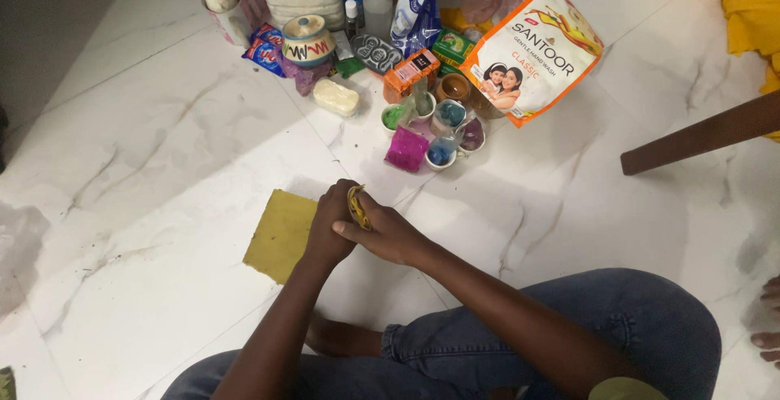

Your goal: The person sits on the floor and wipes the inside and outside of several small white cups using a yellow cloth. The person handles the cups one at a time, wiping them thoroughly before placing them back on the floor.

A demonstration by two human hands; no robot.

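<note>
I sit cross-legged on a white marble floor [162, 172]. My left hand [329, 225] and my right hand [390, 233] meet above the floor, both closed around a small yellow strip-like object [357, 205] pinched between the fingers. What exactly the object is cannot be told. A flat mustard-yellow rectangular sheet [280, 233] lies on the floor just left of and partly under my left hand.
Beyond my hands stand several small cups of coloured powder [431, 132], a pink powder packet [406, 150], an orange-and-white pouch [532, 54], a painted lidded pot [308, 41], a pale soap bar [335, 97] and other packets. A brown wooden leg [699, 133] crosses the right; yellow cloth [747, 2] lies top right.
</note>
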